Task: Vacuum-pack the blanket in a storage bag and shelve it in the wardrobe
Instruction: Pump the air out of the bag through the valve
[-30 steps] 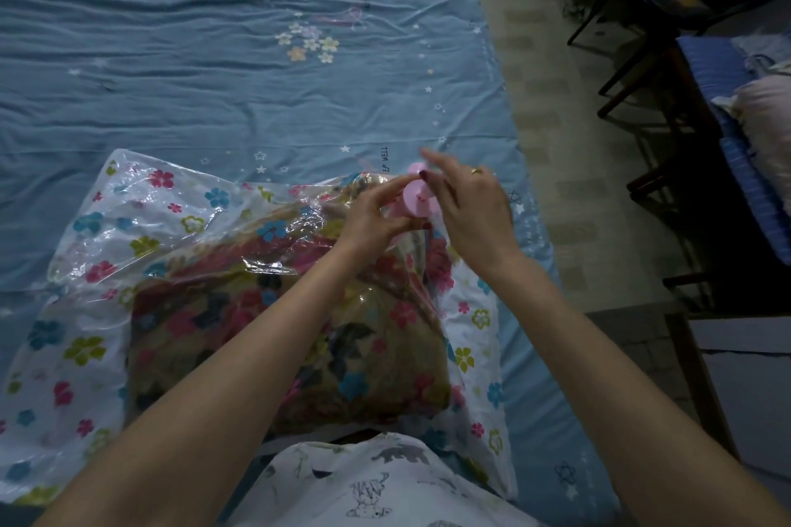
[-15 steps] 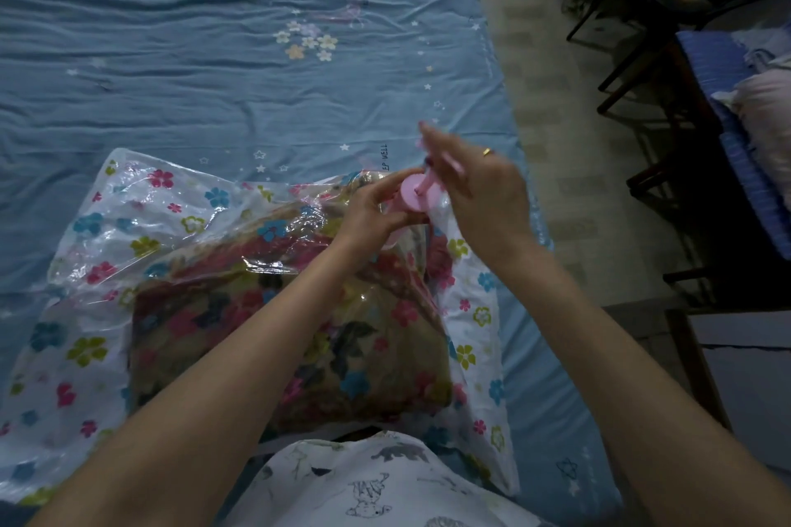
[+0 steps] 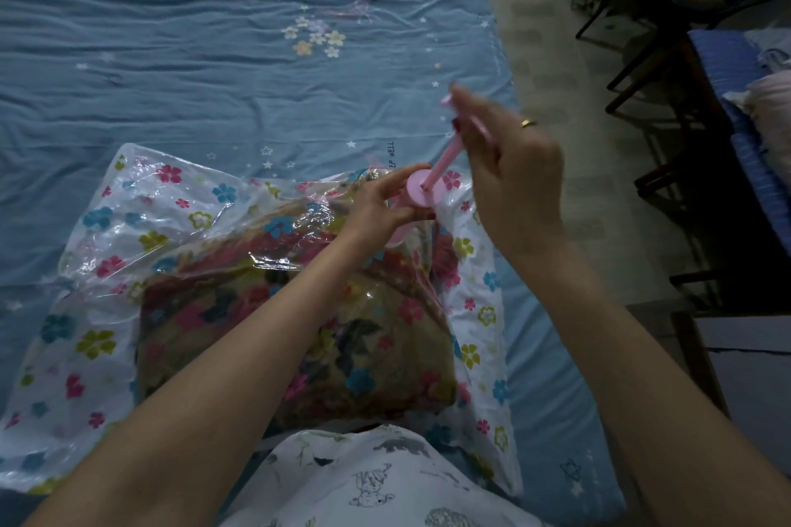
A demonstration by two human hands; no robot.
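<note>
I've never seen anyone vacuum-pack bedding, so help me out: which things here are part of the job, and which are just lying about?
Part of the job:
- clear flower-printed plastic storage bag
- folded floral blanket inside it
- pink hand pump: left hand grips its barrel, right hand holds the raised plunger handle

Just lying about:
- wrinkled blue bedsheet
- dark chairs on the floor

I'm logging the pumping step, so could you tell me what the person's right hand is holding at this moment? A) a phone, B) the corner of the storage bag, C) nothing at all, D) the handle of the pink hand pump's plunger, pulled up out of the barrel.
D: the right hand grips the plunger handle, its pink rod drawn out of the hand pump, whose barrel the left hand holds on the storage bag.
</note>
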